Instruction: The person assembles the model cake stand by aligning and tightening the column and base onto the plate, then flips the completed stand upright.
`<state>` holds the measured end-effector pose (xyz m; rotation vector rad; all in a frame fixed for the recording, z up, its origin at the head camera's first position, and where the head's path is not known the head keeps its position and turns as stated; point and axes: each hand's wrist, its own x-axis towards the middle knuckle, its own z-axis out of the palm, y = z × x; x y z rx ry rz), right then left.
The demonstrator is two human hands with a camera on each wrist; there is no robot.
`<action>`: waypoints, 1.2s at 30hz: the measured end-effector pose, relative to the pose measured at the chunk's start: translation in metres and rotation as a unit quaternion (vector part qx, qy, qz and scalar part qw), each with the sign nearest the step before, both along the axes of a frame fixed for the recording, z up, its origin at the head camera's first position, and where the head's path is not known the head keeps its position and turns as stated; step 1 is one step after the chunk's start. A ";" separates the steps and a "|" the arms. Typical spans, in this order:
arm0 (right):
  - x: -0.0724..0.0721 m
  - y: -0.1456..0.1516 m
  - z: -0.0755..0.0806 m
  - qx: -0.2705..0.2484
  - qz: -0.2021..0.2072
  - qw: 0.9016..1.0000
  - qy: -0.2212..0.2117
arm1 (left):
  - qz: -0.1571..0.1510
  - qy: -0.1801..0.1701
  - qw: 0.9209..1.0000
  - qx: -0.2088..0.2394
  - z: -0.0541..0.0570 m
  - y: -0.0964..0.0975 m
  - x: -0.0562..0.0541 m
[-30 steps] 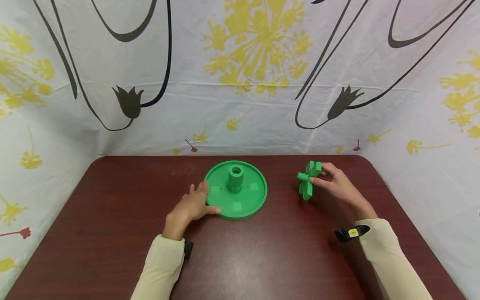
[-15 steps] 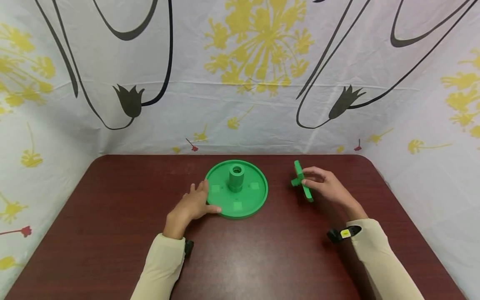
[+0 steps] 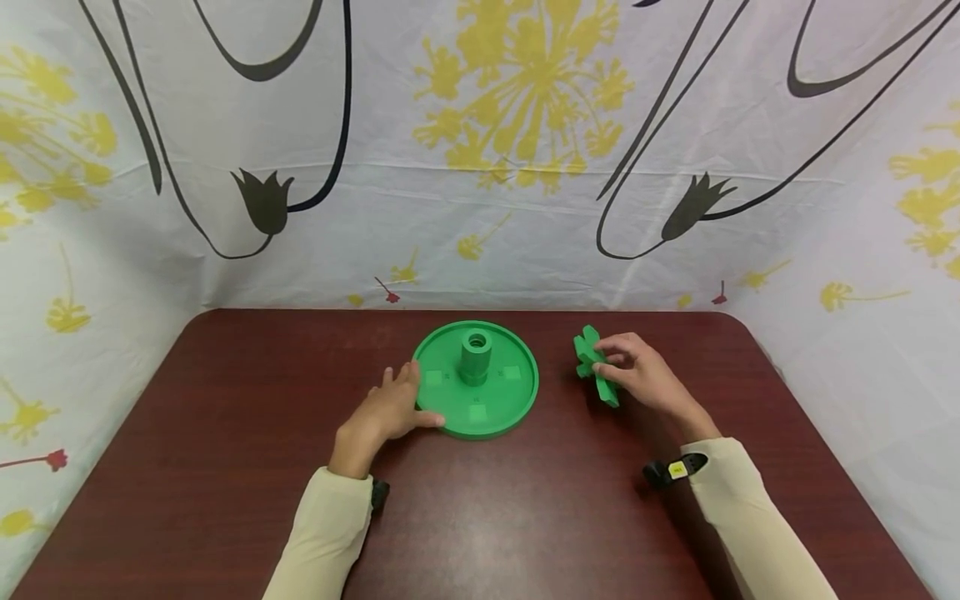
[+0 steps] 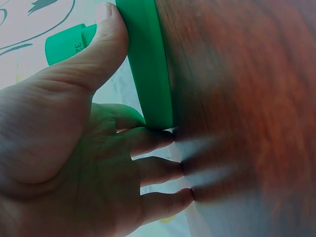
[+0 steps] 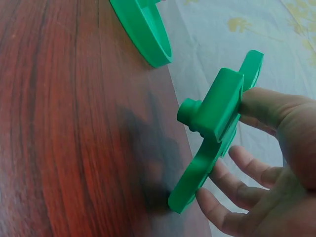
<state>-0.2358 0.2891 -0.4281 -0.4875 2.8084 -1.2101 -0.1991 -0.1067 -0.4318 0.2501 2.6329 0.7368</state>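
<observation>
A round green tray-like base (image 3: pixel 453 404) with a raised rim and an upright hollow post (image 3: pixel 476 357) stands on the table. My left hand (image 3: pixel 382 412) rests against its left side. The thumb lies at the rim, and the spread, fairly straight fingers touch the rim and tabletop in the left wrist view. To the right, my right hand (image 3: pixel 648 379) holds a green piece with several flat arms (image 3: pixel 607 392) by thumb and fingers. A short round stub (image 5: pixel 187 111) projects from its middle, pointing away from the palm. The piece appears tilted above the table, apart from the base.
The dark red-brown wooden table (image 3: pixel 480 517) has rounded far corners. A white cloth (image 3: pixel 337 225) printed with yellow and grey flowers hangs behind and along both sides. Each wrist wears a dark strap (image 3: pixel 675 471).
My right hand has moved left towards the base with the armed green piece and turned it, so the stub is now hidden in the head view. My left hand has stayed in place.
</observation>
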 end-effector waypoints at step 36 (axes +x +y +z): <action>-0.012 -0.126 0.046 -0.122 0.050 0.990 0.048 | 0.003 -0.004 1.000 0.003 0.000 0.001 0.001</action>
